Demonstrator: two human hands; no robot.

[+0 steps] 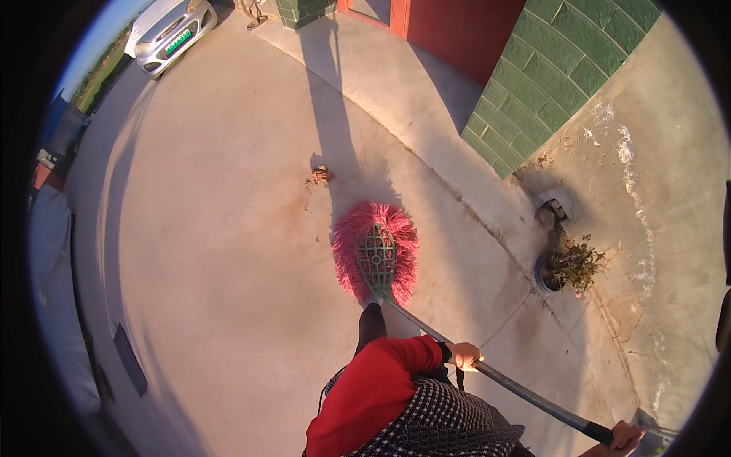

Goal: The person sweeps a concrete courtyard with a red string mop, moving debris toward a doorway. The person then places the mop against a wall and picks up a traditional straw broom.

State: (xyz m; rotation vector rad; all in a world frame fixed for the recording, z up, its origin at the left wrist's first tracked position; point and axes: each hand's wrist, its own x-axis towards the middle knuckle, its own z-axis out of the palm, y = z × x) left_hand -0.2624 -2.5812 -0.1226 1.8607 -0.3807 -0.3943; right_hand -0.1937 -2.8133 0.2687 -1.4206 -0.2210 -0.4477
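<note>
A broad broom or duster head of pink strands with a green plastic lattice frame is low over the concrete ground, in front of my foot. Its long grey pole runs down to the lower right. My left hand, below a red sleeve, is closed around the pole's middle part. Near the dark end of the pole, at the lower right edge of the view, my right hand grips it. Beyond the pink head lies a small clump of dry leaves. Whether the head touches the ground I cannot tell.
A green-tiled wall corner and a red door stand ahead to the right. On the right is a potted plant beside a pipe-like object. A silver car is parked far left. A light cover lies along the left edge.
</note>
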